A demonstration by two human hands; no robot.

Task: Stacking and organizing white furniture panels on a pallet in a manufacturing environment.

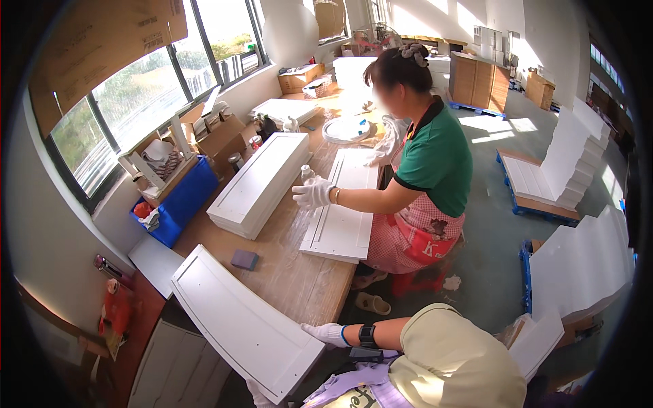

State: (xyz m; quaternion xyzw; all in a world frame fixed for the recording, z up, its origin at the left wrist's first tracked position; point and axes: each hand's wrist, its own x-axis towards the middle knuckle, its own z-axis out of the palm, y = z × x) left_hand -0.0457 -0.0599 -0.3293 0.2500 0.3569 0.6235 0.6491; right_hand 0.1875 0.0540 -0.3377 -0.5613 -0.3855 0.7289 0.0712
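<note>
A long white panel (245,319) with a raised border and small holes lies tilted across the near left corner of the worktable. My right hand (328,334), in a white glove, grips its right edge near the close end. My left hand (260,396), also gloved, holds the panel's near left edge, its fingers mostly hidden. On the table beyond the panel lies a small grey-purple sanding block (245,259), touched by neither hand.
A stack of white panels (262,183) stands on the wooden table (299,289). Across from me a person in green (435,156) works over another panel (340,217), a gloved hand beside a small bottle. A blue bin (183,204) is at left; stacked panels (578,265) on pallets are at right.
</note>
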